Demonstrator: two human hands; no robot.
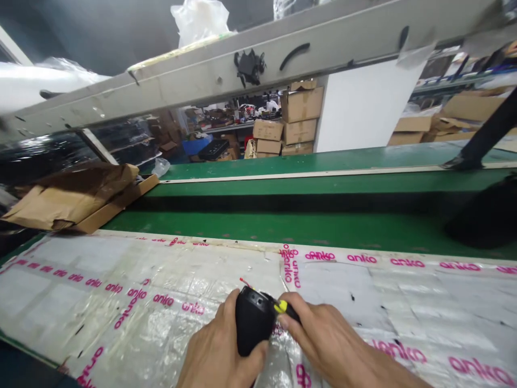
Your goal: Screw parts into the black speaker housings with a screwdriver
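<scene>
Near the bottom middle, my left hand (pixel 222 345) is closed around a black rounded device (pixel 254 323), its thumb across the lower front. Small openings show in the device's upper end, and a short red wire (pixel 244 282) sticks out behind that end. My right hand (pixel 323 334) grips a small hand tool with a black and yellow handle (pixel 281 307). The tool's tip meets the device's upper right edge; I cannot make out its exact kind. Both hands are above the work surface (pixel 169 328), which is covered in clear film and pink-lettered tape.
A green strip (pixel 250 221) runs behind the covered surface. At the left lie brown paper and a cardboard tray (pixel 117 205). A pale beam (pixel 169 89) crosses overhead. A black post (pixel 488 129) and a dark object (pixel 484 215) stand at the right. Cardboard boxes (pixel 301 129) are stacked beyond.
</scene>
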